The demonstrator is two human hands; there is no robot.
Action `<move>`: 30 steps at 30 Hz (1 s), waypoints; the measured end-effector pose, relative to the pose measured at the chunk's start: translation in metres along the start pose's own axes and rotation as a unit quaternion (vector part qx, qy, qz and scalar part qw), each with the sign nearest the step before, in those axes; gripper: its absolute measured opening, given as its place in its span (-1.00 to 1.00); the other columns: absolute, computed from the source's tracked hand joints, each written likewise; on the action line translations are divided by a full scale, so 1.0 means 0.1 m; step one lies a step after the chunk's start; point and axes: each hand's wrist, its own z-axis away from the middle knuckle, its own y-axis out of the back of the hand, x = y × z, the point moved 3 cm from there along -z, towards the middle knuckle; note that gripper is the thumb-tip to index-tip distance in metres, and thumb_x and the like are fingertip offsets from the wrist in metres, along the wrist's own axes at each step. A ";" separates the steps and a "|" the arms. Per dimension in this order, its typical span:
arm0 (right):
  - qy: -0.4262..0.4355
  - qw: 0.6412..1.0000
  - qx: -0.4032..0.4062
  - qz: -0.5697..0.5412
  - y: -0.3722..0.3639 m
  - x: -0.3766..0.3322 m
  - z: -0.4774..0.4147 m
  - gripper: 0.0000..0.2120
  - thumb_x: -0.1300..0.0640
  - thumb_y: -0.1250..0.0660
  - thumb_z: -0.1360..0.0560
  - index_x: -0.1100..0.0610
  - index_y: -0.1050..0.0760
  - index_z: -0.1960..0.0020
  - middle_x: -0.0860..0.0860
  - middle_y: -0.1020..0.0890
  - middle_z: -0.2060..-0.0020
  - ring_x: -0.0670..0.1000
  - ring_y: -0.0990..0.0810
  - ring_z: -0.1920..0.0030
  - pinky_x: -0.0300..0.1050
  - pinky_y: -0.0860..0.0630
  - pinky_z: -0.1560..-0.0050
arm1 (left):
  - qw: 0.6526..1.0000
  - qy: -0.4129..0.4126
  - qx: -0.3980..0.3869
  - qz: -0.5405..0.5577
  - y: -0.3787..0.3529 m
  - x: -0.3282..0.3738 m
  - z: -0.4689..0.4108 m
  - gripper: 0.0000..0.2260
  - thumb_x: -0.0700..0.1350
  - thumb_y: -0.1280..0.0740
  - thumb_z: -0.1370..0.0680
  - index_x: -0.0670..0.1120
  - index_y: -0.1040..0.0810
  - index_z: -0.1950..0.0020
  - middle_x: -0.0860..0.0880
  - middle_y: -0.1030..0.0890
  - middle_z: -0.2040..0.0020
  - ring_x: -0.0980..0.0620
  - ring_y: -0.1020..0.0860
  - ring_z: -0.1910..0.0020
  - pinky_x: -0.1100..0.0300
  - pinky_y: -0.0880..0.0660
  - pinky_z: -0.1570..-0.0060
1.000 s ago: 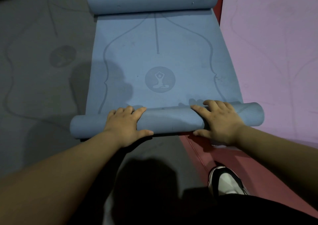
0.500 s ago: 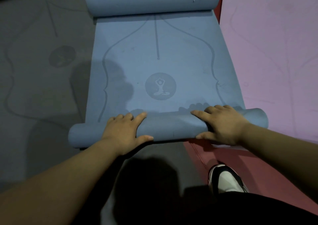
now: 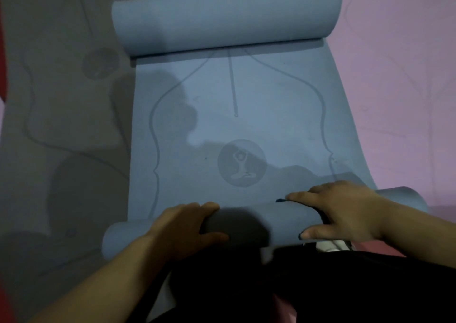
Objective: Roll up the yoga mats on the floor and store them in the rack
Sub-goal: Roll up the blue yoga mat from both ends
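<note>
Blue yoga mat (image 3: 234, 115), on floor: its near roll (image 3: 249, 224) fatter, closer to the meditation emblem (image 3: 241, 163) than before. My left hand (image 3: 182, 226) and right hand (image 3: 343, 209) clasp it, fingers over, thumbs behind; much rolling remains.

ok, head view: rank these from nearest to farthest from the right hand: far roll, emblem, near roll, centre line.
1. near roll: under the right hand, in its grip.
2. emblem: just ahead of the hand, to its left, on the flat mat.
3. centre line: beyond the emblem, mid-mat.
4. far roll: at the mat's far end, top of view.
</note>
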 end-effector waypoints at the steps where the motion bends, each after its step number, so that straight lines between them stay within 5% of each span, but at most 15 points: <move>1: 0.000 1.000 0.001 0.006 -0.03 -0.02 0.01 -0.19 -0.67 0.02 -0.39 -0.41 0.09 -0.54 -0.19 -0.55 -0.20 -0.08 -0.54 -0.23 -0.07 -0.43 -0.24 | 1.000 0.005 0.007 -0.005 -0.03 0.00 0.01 -0.38 0.59 -0.15 -0.37 0.33 -0.32 -0.33 0.12 -0.60 -0.15 0.01 -0.59 -0.12 -0.01 -0.51 -0.11; 7: -0.015 1.000 -0.002 -0.003 -0.08 0.01 0.00 -0.19 -0.67 -0.01 -0.39 -0.42 0.04 -0.55 -0.23 -0.41 -0.21 -0.12 -0.44 -0.26 -0.05 -0.37 -0.32 | 0.999 0.033 0.027 -0.029 -0.04 0.05 0.01 -0.36 0.58 -0.12 -0.37 0.33 -0.30 -0.38 0.06 -0.51 -0.14 -0.05 -0.49 -0.19 -0.04 -0.41 -0.17; 14: -0.013 0.999 -0.029 -0.042 -0.07 0.09 -0.10 -0.20 -0.68 -0.02 -0.35 -0.43 -0.07 -0.53 -0.27 -0.43 -0.13 -0.15 -0.45 -0.26 -0.08 -0.37 -0.33 | 0.957 0.016 0.285 -0.048 -0.37 0.14 0.22 -0.42 0.48 -0.10 -0.52 0.20 -0.52 -0.37 0.06 -0.57 -0.08 -0.09 -0.55 -0.06 -0.03 -0.43 -0.05; 20: -0.036 0.996 -0.046 -0.066 0.04 0.12 -0.18 -0.30 -0.59 -0.08 -0.44 -0.43 -0.09 -0.53 -0.22 -0.47 -0.19 -0.12 -0.46 -0.29 -0.10 -0.37 -0.34 | 0.978 0.041 0.193 -0.072 -0.18 0.09 0.02 -0.22 0.63 0.08 -0.38 0.31 -0.41 -0.45 0.13 -0.54 -0.06 -0.02 -0.52 -0.08 0.03 -0.38 -0.06; 26: -0.046 0.987 0.128 0.089 -0.21 -0.16 -0.10 -0.24 -0.56 0.00 -0.50 -0.21 -0.24 -0.58 -0.05 -0.53 -0.20 0.10 -0.54 -0.16 0.12 -0.51 -0.11 | 0.990 0.051 0.118 -0.065 -0.06 0.00 -0.20 -0.09 0.66 0.31 -0.30 0.32 -0.31 -0.48 0.09 -0.53 -0.15 -0.03 -0.48 -0.18 0.02 -0.42 -0.18; 30: -0.077 0.995 0.031 0.056 -0.14 -0.05 -0.20 -0.21 -0.61 0.05 -0.45 -0.31 -0.03 -0.60 -0.15 -0.42 -0.31 0.00 -0.42 -0.30 0.00 -0.37 -0.27 | 0.991 0.062 0.102 -0.064 -0.03 -0.01 -0.24 -0.09 0.65 0.31 -0.30 0.31 -0.29 -0.49 0.09 -0.53 -0.19 -0.03 -0.47 -0.22 0.01 -0.38 -0.20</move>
